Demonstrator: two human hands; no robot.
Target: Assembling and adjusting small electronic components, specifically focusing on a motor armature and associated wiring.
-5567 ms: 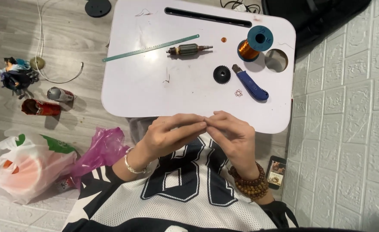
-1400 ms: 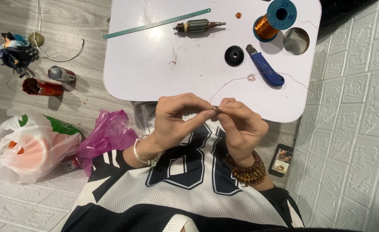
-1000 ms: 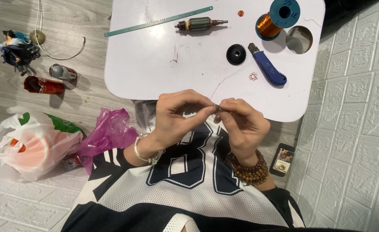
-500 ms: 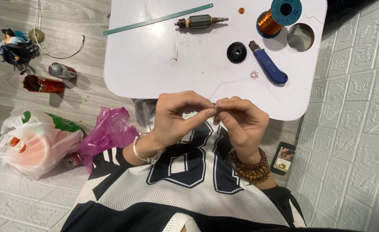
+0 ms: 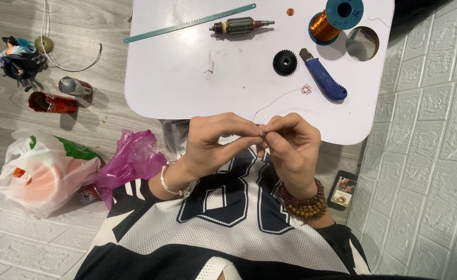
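Observation:
My left hand (image 5: 215,140) and my right hand (image 5: 291,142) meet fingertip to fingertip just in front of the near edge of the small white table (image 5: 166,78). Between the fingertips both pinch a tiny piece of thin copper wire (image 5: 261,133). A fine strand of that wire (image 5: 275,98) runs up from my fingers onto the tabletop. A small looped wire flower (image 5: 306,89) lies on the table past my right hand.
On the table lie a hacksaw blade (image 5: 189,22), a motor armature (image 5: 239,26), a copper wire spool (image 5: 335,18), a black gear (image 5: 284,63) and a blue utility knife (image 5: 324,82). On the floor at left: plastic bags (image 5: 47,171), cans (image 5: 52,102), a figurine (image 5: 18,57).
My hands stay together at the table's near edge, fingers working the small wire piece. The view has shifted slightly; the table items have not moved.

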